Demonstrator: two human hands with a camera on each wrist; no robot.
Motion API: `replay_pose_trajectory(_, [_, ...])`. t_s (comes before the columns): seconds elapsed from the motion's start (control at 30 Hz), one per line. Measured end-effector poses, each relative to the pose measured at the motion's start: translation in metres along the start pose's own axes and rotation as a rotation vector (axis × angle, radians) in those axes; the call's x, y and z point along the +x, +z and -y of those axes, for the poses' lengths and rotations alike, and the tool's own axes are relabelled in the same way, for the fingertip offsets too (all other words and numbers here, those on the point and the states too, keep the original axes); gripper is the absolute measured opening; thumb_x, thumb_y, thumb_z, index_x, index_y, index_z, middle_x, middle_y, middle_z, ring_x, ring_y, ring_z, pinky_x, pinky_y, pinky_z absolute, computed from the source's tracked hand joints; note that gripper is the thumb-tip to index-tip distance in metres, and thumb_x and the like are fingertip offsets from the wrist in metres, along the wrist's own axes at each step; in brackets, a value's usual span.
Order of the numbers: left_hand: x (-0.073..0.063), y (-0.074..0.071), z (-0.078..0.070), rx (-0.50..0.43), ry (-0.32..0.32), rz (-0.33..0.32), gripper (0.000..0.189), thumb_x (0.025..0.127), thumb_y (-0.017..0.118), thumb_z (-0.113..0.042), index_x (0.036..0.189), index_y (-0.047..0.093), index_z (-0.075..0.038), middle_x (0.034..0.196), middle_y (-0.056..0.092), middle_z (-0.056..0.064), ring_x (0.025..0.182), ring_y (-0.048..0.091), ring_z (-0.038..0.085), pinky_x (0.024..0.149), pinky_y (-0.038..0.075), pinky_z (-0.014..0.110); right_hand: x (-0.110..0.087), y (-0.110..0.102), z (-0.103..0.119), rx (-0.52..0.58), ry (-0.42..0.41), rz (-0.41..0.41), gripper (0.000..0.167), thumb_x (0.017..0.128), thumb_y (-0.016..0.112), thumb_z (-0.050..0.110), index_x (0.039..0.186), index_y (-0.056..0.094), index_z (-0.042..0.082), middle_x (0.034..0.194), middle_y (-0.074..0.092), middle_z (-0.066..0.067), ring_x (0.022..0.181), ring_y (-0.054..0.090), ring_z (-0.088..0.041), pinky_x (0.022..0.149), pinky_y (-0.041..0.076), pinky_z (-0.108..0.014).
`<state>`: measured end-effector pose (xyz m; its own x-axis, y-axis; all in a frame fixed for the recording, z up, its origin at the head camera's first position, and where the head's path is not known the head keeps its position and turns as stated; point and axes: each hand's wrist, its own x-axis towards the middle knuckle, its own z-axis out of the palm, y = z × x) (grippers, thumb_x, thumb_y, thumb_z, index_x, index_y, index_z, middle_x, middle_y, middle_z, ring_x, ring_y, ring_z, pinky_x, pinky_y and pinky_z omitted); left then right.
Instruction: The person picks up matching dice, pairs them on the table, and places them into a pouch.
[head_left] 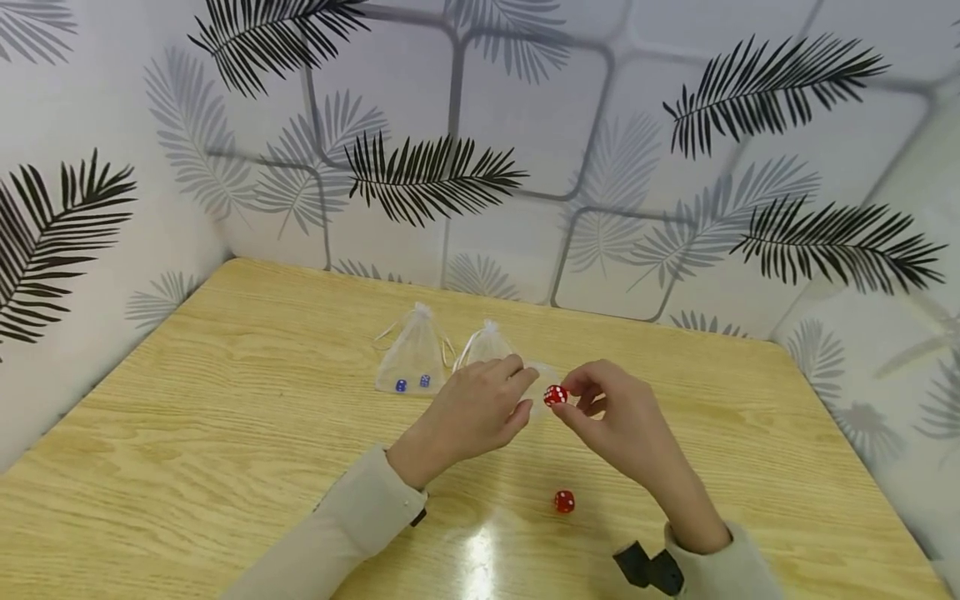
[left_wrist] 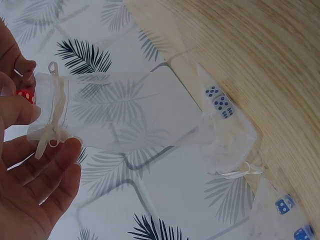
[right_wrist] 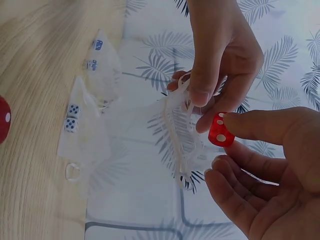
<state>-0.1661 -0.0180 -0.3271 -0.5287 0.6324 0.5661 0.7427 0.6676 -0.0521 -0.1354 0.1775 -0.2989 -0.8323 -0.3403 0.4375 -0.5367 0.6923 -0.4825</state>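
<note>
My left hand [head_left: 483,404] grips a sheer white drawstring bag [left_wrist: 115,110] near its mouth, where the ribbon runs. The bag hangs out flat from the fingers, and only pattern from the wall shows through it. My right hand [head_left: 618,417] pinches a red die [right_wrist: 220,131] with white dots between thumb and fingers, right beside the bag's mouth. A second red die [head_left: 564,501] lies on the table, nearer to me, below the hands. In the head view the left hand hides much of the held bag.
Two more sheer bags stand farther back on the wooden table [head_left: 247,375]. The left bag [head_left: 411,350] has blue dice [head_left: 401,385] in it. The other bag [head_left: 486,343], partly behind my left hand, holds pale dice [right_wrist: 73,117] with blue dots. A leaf-patterned wall rises behind.
</note>
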Motion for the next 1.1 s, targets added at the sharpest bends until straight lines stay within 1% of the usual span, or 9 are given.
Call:
replay_pose_trajectory(0.23, [0.001, 0.001, -0.001, 0.006, 0.005, -0.001, 0.021, 0.086, 0.064, -0.019, 0.104, 0.067, -0.009, 0.09, 0.063, 0.0, 0.072, 0.061, 0.011, 0.068, 0.052, 0.024, 0.005, 0.006, 0.004, -0.031, 0.033, -0.03, 0.015, 0.077, 0.077, 0.005, 0.088, 0.066, 0.004, 0.089, 0.059, -0.009, 0.074, 0.054, -0.017, 0.063, 0.056, -0.033])
replay_pose_trajectory(0.43, [0.001, 0.0, -0.001, -0.03, -0.004, -0.007, 0.019, 0.087, 0.063, -0.016, 0.103, 0.067, -0.008, 0.091, 0.063, 0.001, 0.071, 0.06, 0.01, 0.065, 0.052, 0.022, 0.006, 0.011, 0.004, -0.053, 0.039, -0.025, 0.016, 0.077, 0.076, 0.004, 0.087, 0.065, 0.006, 0.092, 0.061, -0.007, 0.082, 0.059, -0.022, 0.066, 0.055, -0.033])
replay_pose_trajectory(0.53, [0.001, -0.001, -0.003, -0.057, -0.016, -0.004, 0.02, 0.087, 0.063, -0.015, 0.105, 0.066, -0.006, 0.09, 0.062, 0.002, 0.071, 0.058, 0.01, 0.063, 0.052, 0.021, 0.005, 0.014, 0.005, -0.069, 0.031, -0.023, 0.017, 0.077, 0.076, 0.004, 0.089, 0.064, 0.006, 0.092, 0.064, -0.008, 0.085, 0.063, -0.024, 0.069, 0.056, -0.038])
replay_pose_trajectory(0.63, [0.0, -0.001, -0.004, -0.075, -0.027, -0.007, 0.019, 0.086, 0.062, -0.012, 0.104, 0.066, -0.006, 0.089, 0.061, 0.002, 0.07, 0.058, 0.01, 0.06, 0.051, 0.021, 0.005, 0.016, 0.005, -0.092, 0.023, -0.018, 0.018, 0.077, 0.076, 0.002, 0.089, 0.063, 0.005, 0.089, 0.067, -0.009, 0.081, 0.067, -0.024, 0.069, 0.058, -0.039])
replay_pose_trajectory(0.73, [0.0, -0.001, -0.004, -0.082, -0.037, -0.015, 0.019, 0.085, 0.061, -0.009, 0.103, 0.066, -0.005, 0.089, 0.061, 0.002, 0.07, 0.058, 0.01, 0.058, 0.051, 0.022, 0.005, 0.018, 0.006, -0.116, 0.026, -0.01, 0.017, 0.076, 0.075, -0.001, 0.088, 0.063, 0.004, 0.085, 0.067, -0.008, 0.073, 0.069, -0.021, 0.065, 0.058, -0.035])
replay_pose_trajectory(0.87, [0.0, -0.001, -0.005, -0.103, -0.046, -0.012, 0.021, 0.086, 0.06, -0.007, 0.105, 0.066, -0.004, 0.089, 0.061, 0.004, 0.068, 0.058, 0.011, 0.056, 0.051, 0.022, 0.006, 0.018, 0.006, -0.187, 0.014, -0.009, 0.018, 0.074, 0.074, -0.005, 0.085, 0.063, 0.003, 0.079, 0.065, -0.008, 0.067, 0.066, -0.017, 0.06, 0.056, -0.029])
replay_pose_trajectory(0.97, [-0.001, -0.002, -0.005, -0.128, -0.046, -0.001, 0.023, 0.086, 0.059, -0.005, 0.107, 0.066, -0.002, 0.092, 0.061, 0.005, 0.069, 0.059, 0.012, 0.058, 0.051, 0.022, 0.006, 0.018, 0.006, -0.236, 0.001, -0.006, 0.018, 0.073, 0.074, -0.008, 0.083, 0.063, 0.002, 0.075, 0.063, -0.007, 0.064, 0.061, -0.015, 0.059, 0.053, -0.027])
replay_pose_trajectory(1.1, [-0.001, -0.001, -0.004, -0.142, -0.047, 0.01, 0.024, 0.086, 0.06, -0.005, 0.109, 0.065, -0.002, 0.094, 0.061, 0.006, 0.069, 0.059, 0.012, 0.059, 0.051, 0.022, 0.007, 0.019, 0.005, -0.257, 0.0, 0.008, 0.018, 0.072, 0.074, -0.009, 0.082, 0.064, 0.002, 0.074, 0.062, -0.006, 0.063, 0.055, -0.013, 0.058, 0.051, -0.026])
